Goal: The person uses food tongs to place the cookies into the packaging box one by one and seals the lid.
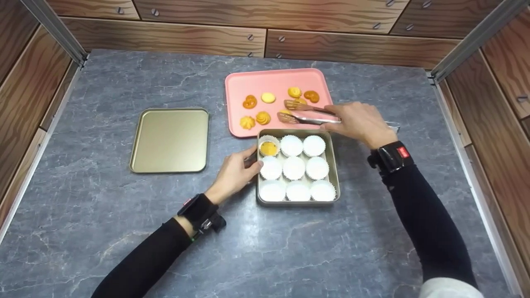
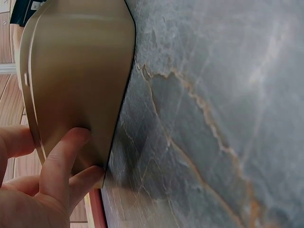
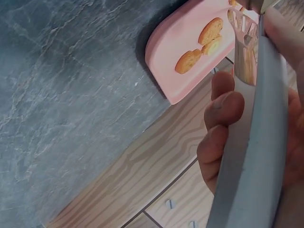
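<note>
My right hand holds a pair of tongs with slotted tips. Those tips are spread over cookies on the pink tray and overlap two of them in the head view. The right wrist view shows my fingers curled round the metal tongs. My left hand grips the left wall of a square gold tin, thumb at the rim and fingertips against the outer side. White paper cups fill the tin in rows; the far-left cup holds a yellow cookie.
Swirled, star-shaped, round and pretzel-like cookies lie across the tray, just beyond the tin. A flat gold lid lies on the grey marbled table to the left. Wood-patterned panels border the table's back and sides.
</note>
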The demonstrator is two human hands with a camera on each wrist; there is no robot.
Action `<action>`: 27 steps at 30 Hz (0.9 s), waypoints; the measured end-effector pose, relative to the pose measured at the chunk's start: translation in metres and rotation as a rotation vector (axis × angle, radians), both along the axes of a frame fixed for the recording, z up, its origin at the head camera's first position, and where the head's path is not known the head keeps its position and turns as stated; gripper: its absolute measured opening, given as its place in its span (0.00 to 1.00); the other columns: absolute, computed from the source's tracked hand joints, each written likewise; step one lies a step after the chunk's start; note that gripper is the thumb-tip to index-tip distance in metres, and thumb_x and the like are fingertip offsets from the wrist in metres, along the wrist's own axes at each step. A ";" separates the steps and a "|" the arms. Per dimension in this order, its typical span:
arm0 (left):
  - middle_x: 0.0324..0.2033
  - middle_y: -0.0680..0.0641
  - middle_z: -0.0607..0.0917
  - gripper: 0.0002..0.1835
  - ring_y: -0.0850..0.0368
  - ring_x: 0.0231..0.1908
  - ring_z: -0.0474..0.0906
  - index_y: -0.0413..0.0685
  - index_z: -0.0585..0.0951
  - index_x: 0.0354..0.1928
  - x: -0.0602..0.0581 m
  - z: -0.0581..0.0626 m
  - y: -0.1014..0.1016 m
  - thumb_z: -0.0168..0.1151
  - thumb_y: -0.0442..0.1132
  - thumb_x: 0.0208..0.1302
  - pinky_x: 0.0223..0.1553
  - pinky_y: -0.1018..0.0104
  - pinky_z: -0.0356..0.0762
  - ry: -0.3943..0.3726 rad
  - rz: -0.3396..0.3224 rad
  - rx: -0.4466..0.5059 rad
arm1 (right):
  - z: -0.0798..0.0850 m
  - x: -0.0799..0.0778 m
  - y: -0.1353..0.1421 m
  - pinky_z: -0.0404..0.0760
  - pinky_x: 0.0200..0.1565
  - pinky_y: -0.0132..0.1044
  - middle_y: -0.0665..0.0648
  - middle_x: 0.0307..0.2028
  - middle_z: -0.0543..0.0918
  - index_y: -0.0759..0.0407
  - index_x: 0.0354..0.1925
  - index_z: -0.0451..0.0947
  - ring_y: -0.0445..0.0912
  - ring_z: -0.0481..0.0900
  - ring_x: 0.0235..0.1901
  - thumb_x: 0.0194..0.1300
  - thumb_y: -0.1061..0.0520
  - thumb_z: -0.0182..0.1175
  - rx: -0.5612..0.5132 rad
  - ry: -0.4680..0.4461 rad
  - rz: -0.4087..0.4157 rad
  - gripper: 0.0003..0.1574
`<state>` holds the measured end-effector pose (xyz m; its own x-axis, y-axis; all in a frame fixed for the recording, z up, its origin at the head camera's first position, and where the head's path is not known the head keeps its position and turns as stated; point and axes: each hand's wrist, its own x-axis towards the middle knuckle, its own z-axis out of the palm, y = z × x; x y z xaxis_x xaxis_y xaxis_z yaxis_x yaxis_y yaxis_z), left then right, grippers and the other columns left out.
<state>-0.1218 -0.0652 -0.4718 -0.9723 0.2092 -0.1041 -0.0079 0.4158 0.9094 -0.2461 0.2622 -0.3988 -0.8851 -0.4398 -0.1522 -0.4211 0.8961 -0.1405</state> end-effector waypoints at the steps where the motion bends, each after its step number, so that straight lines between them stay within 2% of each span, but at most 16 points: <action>1: 0.69 0.37 0.74 0.33 0.51 0.56 0.84 0.37 0.68 0.74 0.000 0.000 0.000 0.64 0.40 0.71 0.52 0.65 0.85 -0.003 0.000 0.004 | 0.000 0.000 0.001 0.81 0.41 0.64 0.63 0.53 0.86 0.51 0.71 0.74 0.63 0.84 0.47 0.68 0.30 0.64 -0.001 0.007 -0.001 0.43; 6: 0.69 0.36 0.74 0.33 0.51 0.43 0.87 0.38 0.66 0.75 0.000 0.001 -0.001 0.64 0.39 0.72 0.37 0.67 0.87 -0.032 -0.001 0.025 | -0.004 -0.003 0.005 0.81 0.39 0.65 0.64 0.52 0.87 0.50 0.70 0.75 0.65 0.84 0.46 0.68 0.32 0.64 -0.006 0.030 -0.003 0.41; 9: 0.68 0.35 0.74 0.34 0.52 0.39 0.87 0.38 0.66 0.75 0.000 0.000 0.000 0.64 0.39 0.72 0.34 0.67 0.86 -0.034 -0.001 0.034 | -0.008 -0.005 0.006 0.81 0.41 0.66 0.65 0.54 0.86 0.51 0.71 0.75 0.66 0.84 0.47 0.68 0.32 0.64 -0.020 0.025 0.000 0.41; 13: 0.69 0.35 0.73 0.33 0.51 0.51 0.86 0.36 0.66 0.74 0.000 0.000 0.000 0.64 0.38 0.72 0.42 0.69 0.87 -0.017 -0.005 0.039 | -0.014 -0.007 0.009 0.81 0.44 0.66 0.65 0.56 0.85 0.52 0.71 0.75 0.66 0.83 0.50 0.69 0.32 0.63 -0.045 0.021 0.003 0.42; 16: 0.70 0.36 0.72 0.33 0.49 0.55 0.85 0.36 0.66 0.75 0.000 0.000 -0.001 0.64 0.38 0.72 0.44 0.69 0.87 -0.024 -0.004 0.044 | -0.020 -0.009 0.010 0.82 0.45 0.66 0.65 0.56 0.85 0.52 0.70 0.76 0.66 0.84 0.50 0.69 0.33 0.64 -0.068 0.039 0.013 0.40; 24: 0.67 0.35 0.75 0.33 0.51 0.52 0.86 0.36 0.67 0.74 0.000 -0.002 0.000 0.64 0.38 0.72 0.42 0.69 0.87 0.000 0.002 0.041 | -0.031 -0.005 0.014 0.80 0.38 0.62 0.60 0.47 0.89 0.48 0.65 0.80 0.61 0.85 0.42 0.69 0.34 0.65 -0.132 0.099 0.004 0.33; 27: 0.67 0.35 0.75 0.33 0.51 0.48 0.87 0.37 0.67 0.75 0.000 -0.001 0.000 0.64 0.38 0.72 0.38 0.69 0.87 -0.010 0.001 0.046 | -0.032 -0.003 0.014 0.80 0.38 0.62 0.59 0.48 0.89 0.45 0.65 0.80 0.60 0.85 0.41 0.70 0.33 0.63 -0.140 0.108 -0.010 0.33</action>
